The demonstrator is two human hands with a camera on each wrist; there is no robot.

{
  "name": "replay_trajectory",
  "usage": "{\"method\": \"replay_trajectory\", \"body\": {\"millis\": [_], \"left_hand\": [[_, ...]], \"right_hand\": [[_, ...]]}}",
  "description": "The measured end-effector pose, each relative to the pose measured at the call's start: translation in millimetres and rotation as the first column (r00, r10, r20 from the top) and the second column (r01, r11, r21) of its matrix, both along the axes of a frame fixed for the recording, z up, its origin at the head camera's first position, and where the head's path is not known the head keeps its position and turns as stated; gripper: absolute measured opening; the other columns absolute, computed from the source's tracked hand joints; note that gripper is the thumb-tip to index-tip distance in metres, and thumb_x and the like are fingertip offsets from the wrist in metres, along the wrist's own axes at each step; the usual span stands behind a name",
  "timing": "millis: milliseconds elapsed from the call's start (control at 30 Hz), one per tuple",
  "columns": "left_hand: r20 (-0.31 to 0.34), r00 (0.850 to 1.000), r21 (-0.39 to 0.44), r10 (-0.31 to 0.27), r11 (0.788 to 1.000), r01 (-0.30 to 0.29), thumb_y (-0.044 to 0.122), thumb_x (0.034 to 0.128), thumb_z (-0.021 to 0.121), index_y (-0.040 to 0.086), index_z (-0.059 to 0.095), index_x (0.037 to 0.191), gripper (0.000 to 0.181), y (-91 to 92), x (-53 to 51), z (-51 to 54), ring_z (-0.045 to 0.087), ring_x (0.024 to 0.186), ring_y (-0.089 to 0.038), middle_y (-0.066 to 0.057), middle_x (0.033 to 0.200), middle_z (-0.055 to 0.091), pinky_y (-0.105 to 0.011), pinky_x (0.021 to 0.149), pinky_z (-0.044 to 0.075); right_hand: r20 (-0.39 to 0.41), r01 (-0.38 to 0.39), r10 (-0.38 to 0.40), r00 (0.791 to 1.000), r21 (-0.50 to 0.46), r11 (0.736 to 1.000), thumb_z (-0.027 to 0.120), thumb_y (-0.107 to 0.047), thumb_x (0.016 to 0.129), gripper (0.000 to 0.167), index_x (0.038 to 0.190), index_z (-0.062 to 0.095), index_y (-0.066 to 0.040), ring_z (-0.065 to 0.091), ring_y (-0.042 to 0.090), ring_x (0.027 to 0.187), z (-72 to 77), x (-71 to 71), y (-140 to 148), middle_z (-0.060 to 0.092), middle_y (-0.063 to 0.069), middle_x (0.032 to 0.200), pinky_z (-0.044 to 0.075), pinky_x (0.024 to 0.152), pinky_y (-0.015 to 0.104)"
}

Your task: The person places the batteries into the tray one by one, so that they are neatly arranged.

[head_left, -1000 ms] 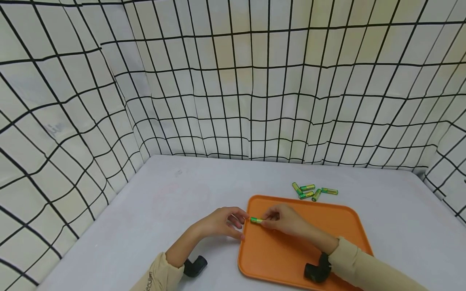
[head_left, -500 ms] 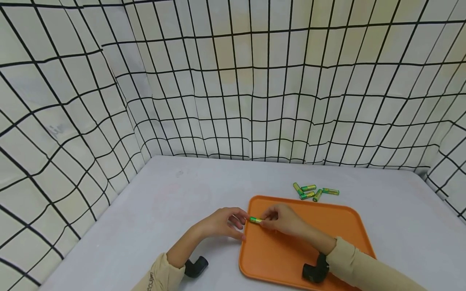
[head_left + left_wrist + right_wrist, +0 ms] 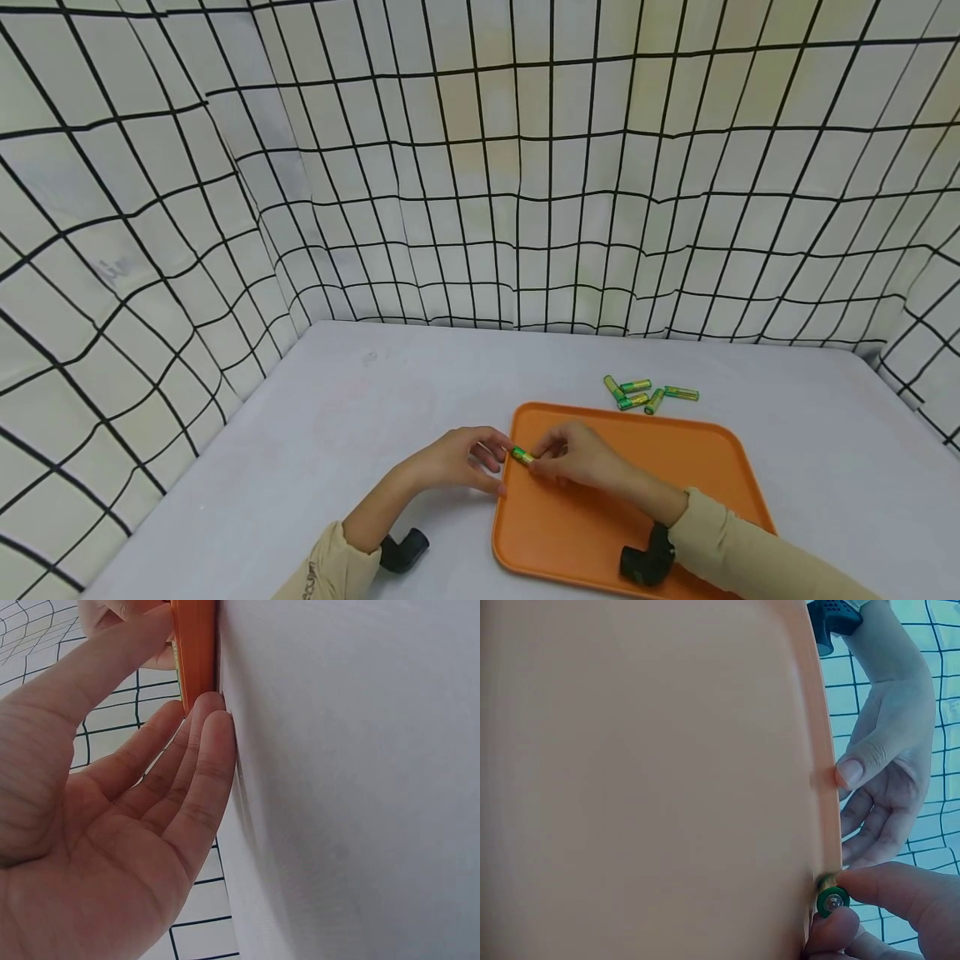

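Observation:
A green and yellow battery [image 3: 522, 455] lies at the left rim of an orange tray [image 3: 570, 533], slanted in the head view. My right hand [image 3: 588, 458] pinches it by its near end between thumb and fingers. In the right wrist view the battery's metal tip [image 3: 834, 902] points at the camera. My left hand [image 3: 461, 458] is at the outside of the tray's left edge, thumb and fingers spread, their tips touching the rim. The left wrist view shows its fingers [image 3: 202, 780] fairly straight against the orange edge [image 3: 198, 652].
Several matching batteries [image 3: 633, 402] lie loosely grouped on the white table [image 3: 375, 375] just beyond the tray's far rim. White walls with a black grid [image 3: 480, 192] enclose the table. Black devices [image 3: 403, 550] are worn at both wrists.
My right hand has shifted slightly left, and the battery has turned from almost level to slanting along the tray's left rim. My left hand stays at the tray's edge.

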State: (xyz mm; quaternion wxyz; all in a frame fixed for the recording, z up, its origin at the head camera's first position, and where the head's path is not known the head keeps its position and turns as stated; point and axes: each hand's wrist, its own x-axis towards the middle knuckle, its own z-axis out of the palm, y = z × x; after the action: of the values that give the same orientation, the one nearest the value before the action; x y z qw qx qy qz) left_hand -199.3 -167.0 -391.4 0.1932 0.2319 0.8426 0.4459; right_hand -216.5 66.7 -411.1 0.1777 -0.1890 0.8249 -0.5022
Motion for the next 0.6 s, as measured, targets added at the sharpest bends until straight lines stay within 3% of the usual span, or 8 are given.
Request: {"method": "replay_trajectory", "body": {"millis": [600], "left_hand": [[-0.002, 1.0, 0.003, -0.011, 1.0, 0.011, 0.008, 0.079, 0.081, 0.002, 0.061, 0.121, 0.047, -0.7, -1.7, -3.4, 0.062, 0.095, -0.019, -0.007, 0.104, 0.062, -0.018, 0.077, 0.049]], "right_hand": [[0.021, -0.048, 0.05, 0.999, -0.051, 0.998, 0.074, -0.007, 0.084, 0.019, 0.098, 0.067, 0.005, 0.053, 0.01, 0.052, 3.2, 3.8, -3.1, 0.063, 0.002, 0.074, 0.044, 0.049, 0.021]]}}
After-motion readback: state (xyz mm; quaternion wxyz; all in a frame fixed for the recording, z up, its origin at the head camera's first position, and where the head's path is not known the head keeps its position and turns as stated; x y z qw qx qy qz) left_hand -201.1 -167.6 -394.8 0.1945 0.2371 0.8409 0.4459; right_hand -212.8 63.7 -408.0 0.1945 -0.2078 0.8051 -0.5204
